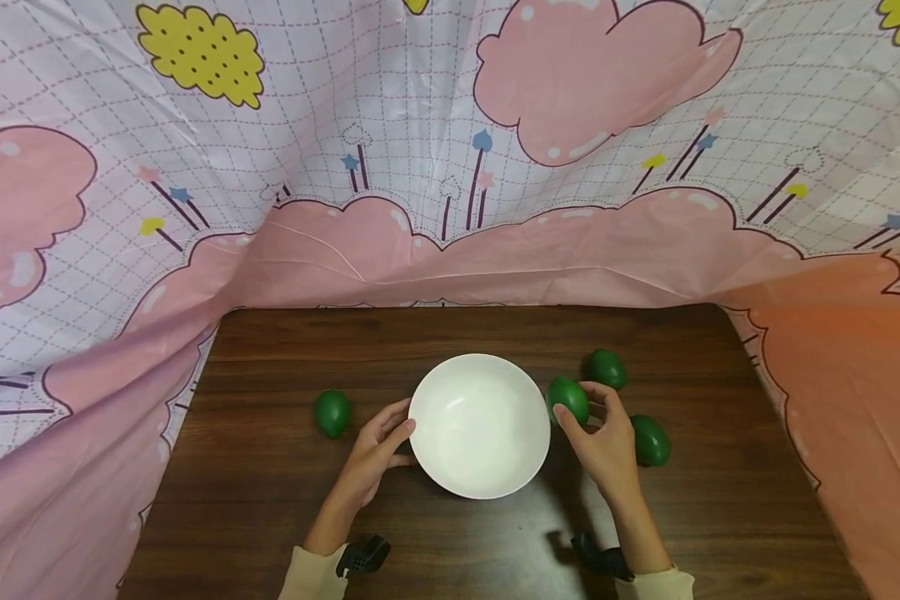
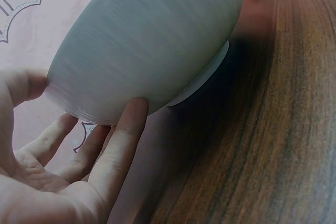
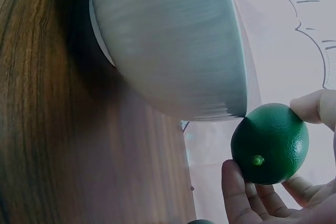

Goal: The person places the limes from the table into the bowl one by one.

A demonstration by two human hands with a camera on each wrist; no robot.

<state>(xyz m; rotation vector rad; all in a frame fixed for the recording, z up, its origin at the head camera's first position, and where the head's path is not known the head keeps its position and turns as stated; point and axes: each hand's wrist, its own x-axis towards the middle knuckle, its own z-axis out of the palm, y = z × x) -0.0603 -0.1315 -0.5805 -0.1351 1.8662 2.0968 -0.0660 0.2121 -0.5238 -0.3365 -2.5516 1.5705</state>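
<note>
A white bowl (image 1: 478,425) stands empty in the middle of the dark wooden table (image 1: 292,508). My left hand (image 1: 378,450) holds its left rim, thumb on the edge and fingers under the bowl's wall (image 2: 152,40). My right hand (image 1: 603,433) pinches a green lime (image 1: 567,399) just beside the bowl's right rim, lifted off the table. In the right wrist view the lime (image 3: 270,144) sits between thumb and fingertips, close to the bowl's outer wall (image 3: 173,45).
Three more green limes lie on the table: one (image 1: 332,412) left of the bowl, one (image 1: 606,368) at the right rear, one (image 1: 651,440) behind my right hand. A pink cloud-patterned cloth (image 1: 450,167) surrounds the table on three sides.
</note>
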